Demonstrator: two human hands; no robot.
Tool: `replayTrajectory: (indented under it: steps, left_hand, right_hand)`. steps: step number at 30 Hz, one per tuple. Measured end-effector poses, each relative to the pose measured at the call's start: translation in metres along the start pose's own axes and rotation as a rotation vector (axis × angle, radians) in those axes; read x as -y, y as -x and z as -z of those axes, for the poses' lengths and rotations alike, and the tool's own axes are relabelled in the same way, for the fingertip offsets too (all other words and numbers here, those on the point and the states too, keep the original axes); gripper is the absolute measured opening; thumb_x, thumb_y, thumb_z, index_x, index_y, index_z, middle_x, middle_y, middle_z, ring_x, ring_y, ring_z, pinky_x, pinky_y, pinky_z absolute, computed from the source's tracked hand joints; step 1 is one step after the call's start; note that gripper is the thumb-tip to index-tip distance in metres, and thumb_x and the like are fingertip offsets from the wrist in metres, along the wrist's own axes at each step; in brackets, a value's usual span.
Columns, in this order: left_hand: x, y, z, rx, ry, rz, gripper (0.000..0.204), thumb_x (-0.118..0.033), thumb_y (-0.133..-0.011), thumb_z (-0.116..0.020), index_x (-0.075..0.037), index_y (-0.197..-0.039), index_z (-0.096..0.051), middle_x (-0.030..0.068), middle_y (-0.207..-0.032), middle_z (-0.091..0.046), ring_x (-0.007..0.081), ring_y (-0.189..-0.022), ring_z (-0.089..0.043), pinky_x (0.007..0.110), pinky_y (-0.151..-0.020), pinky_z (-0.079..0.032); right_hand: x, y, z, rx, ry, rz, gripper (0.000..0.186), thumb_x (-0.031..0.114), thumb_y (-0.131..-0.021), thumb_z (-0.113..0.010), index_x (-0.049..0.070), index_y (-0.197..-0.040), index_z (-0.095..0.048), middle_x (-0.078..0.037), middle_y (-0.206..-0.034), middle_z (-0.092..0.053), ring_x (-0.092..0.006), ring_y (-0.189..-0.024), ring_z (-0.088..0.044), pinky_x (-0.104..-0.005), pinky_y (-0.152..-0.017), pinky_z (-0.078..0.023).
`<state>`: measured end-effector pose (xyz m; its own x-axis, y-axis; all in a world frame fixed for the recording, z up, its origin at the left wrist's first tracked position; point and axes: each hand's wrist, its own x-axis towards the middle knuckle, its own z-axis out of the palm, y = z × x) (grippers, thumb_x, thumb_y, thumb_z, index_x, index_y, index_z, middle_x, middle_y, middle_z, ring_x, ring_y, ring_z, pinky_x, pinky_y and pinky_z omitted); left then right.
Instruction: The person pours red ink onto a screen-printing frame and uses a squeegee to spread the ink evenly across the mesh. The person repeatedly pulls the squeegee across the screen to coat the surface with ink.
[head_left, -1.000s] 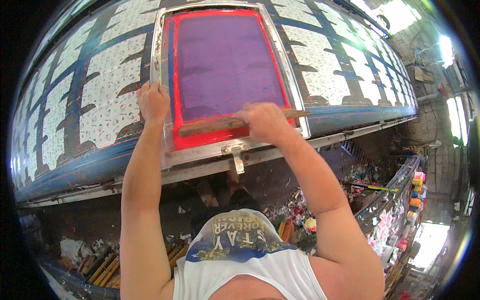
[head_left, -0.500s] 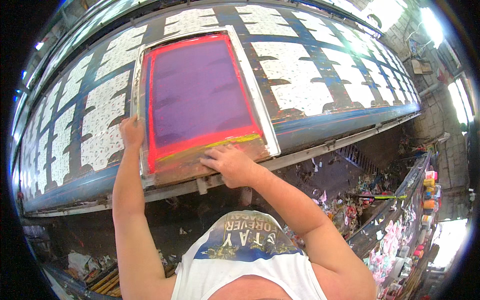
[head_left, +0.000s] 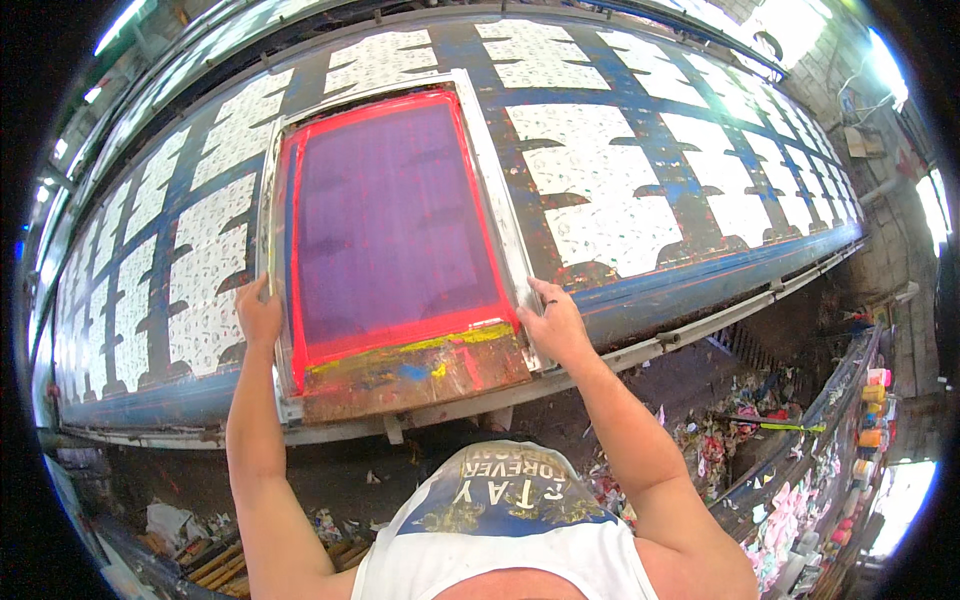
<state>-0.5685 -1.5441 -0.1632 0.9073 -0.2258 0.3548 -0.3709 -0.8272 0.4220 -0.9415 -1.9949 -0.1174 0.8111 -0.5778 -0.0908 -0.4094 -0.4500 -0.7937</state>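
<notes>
A screen-printing frame point(head_left: 390, 220) lies on a long dark table point(head_left: 650, 290). Its mesh is purple, bordered in red, within whitish rails. The near end carries a brown strip point(head_left: 440, 380) smeared with yellow, blue and red. My left hand point(head_left: 261, 312) grips the left rail near its lower part. On the opposite side, my right hand point(head_left: 556, 322) holds the right rail, thumb and fingers at its edge. White cut fabric pieces point(head_left: 600, 190) with small printed motifs lie in rows around the frame; dark shapes show faintly through the mesh.
A pale rail point(head_left: 660, 340) runs along the table's near edge. Scraps and rags point(head_left: 790, 520) litter the lower right, near a yellow-green stick point(head_left: 780, 426). Several coloured containers point(head_left: 872, 415) line a ledge at the right. Wooden sticks point(head_left: 215, 565) lie at lower left.
My right hand has left the strip at the frame's near end and taken hold of the right rail. My left hand stays on the left rail. The whole view has shifted slightly.
</notes>
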Motion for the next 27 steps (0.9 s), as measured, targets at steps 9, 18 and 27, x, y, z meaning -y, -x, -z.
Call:
replayTrajectory:
  steps: [9,18,27]
  left_hand:
    - [0.012,0.004,-0.005,-0.057,0.050,-0.004,0.050,0.000,-0.080,-0.087,-0.005,-0.130,-0.082,0.0181,-0.127,-0.078,0.0375,-0.125,-0.070,0.047,-0.116,-0.051]
    - [0.005,-0.019,0.010,0.023,0.215,0.026,0.038,0.008,-0.081,-0.080,-0.001,-0.118,-0.081,0.0137,-0.124,-0.075,0.0294,-0.122,-0.071,0.040,-0.111,-0.053]
    - [-0.117,-0.020,-0.031,-0.030,0.512,0.041,0.036,0.008,-0.078,-0.081,-0.002,-0.112,-0.082,0.0090,-0.116,-0.077,0.0211,-0.111,-0.072,0.035,-0.103,-0.054]
  right_hand:
    - [0.029,-0.003,0.002,-0.080,-0.104,-0.080,0.038,0.018,-0.090,-0.084,0.007,-0.127,-0.083,-0.023,-0.132,-0.076,-0.0393,-0.128,-0.070,-0.0471,-0.112,-0.055]
    - [0.055,0.002,0.038,-0.140,-0.100,0.097,0.030,0.008,-0.093,-0.082,0.006,-0.123,-0.083,-0.016,-0.127,-0.077,-0.0273,-0.123,-0.071,-0.0404,-0.111,-0.053]
    - [-0.031,-0.045,0.128,-0.209,-0.107,0.067,0.027,0.008,-0.093,-0.076,0.004,-0.119,-0.084,-0.012,-0.117,-0.078,-0.0222,-0.113,-0.072,-0.0385,-0.103,-0.056]
